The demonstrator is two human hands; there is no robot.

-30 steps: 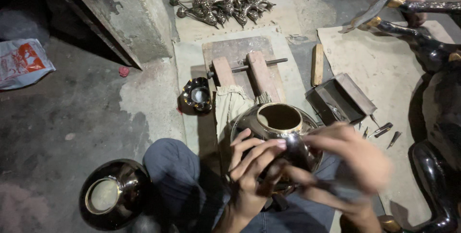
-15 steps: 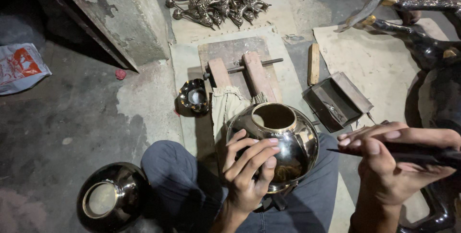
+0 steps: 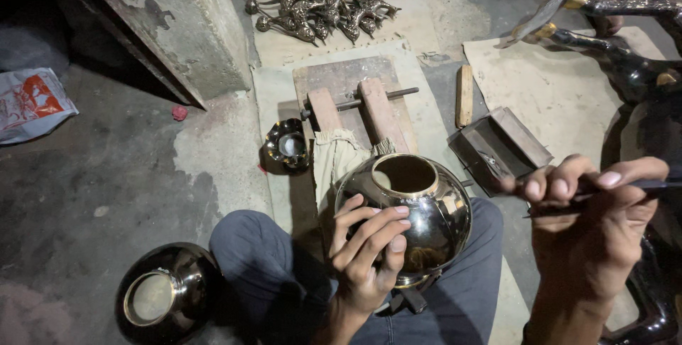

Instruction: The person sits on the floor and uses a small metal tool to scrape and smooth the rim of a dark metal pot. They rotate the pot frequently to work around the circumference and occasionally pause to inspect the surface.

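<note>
A round shiny metal pot point(image 3: 415, 206) with an open mouth rests on my lap between my knees. My left hand point(image 3: 366, 252) grips its near left side, fingers spread over the polished wall. My right hand point(image 3: 590, 228) is lifted to the right of the pot, apart from it, fingers pinched on a thin dark engraving tool point(image 3: 639, 185) that points sideways. A cloth point(image 3: 337, 157) lies under the pot's far side, over a wooden block vise point(image 3: 355, 103).
A second dark pot point(image 3: 167, 295) sits on the floor at lower left, and a small shiny bowl point(image 3: 286, 147) beside the vise. An open metal box point(image 3: 501, 146), a wooden stick point(image 3: 464, 95), metal figurines point(image 3: 320, 14), a dark sculpture point(image 3: 625, 68) and a plastic bag point(image 3: 32, 103) lie around.
My right hand has pulled away from the pot's front to the right, now holding the thin tool in the air. My left hand stays on the pot.
</note>
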